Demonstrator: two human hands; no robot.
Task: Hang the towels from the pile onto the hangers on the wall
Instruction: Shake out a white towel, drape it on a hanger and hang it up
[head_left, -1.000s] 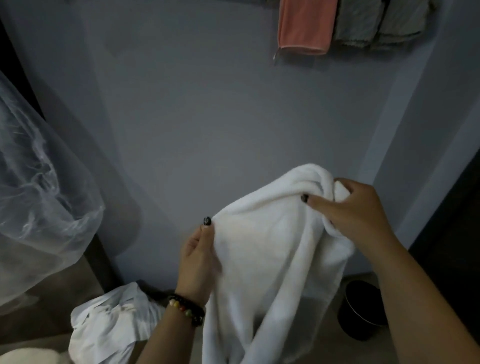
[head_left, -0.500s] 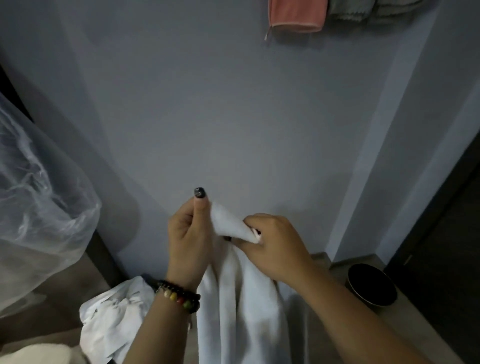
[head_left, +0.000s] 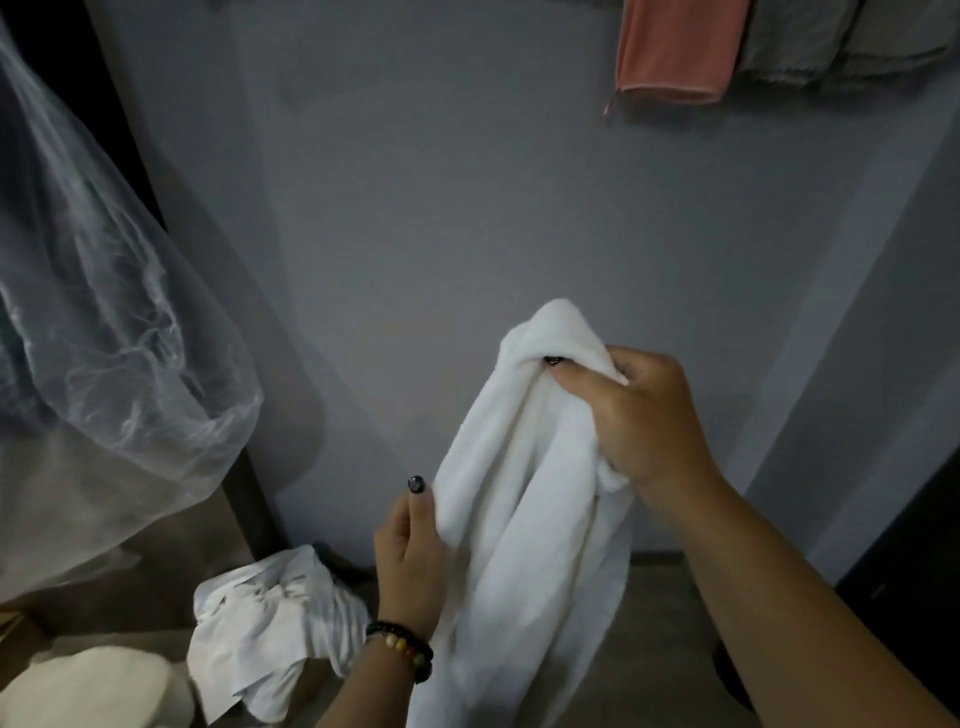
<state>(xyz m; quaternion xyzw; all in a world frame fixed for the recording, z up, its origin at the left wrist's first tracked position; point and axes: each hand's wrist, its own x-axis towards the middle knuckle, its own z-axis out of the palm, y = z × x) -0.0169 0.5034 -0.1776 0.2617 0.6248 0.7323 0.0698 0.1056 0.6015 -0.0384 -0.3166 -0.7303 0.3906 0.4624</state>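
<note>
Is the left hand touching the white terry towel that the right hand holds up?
Touching. The head view shows the left hand pinching the white terry towel at its edge, thumb pressed on the cloth.

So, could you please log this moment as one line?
white towel unhung, held up | right hand grips top | left hand grips edge | pink towel on wall

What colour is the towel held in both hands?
White towel, clearest in the head view.

Dim light on a plain grey-blue wall (head_left: 467, 218), brownish floor (head_left: 660, 613) below, perhaps a dark doorway (head_left: 914, 561) at right
</note>
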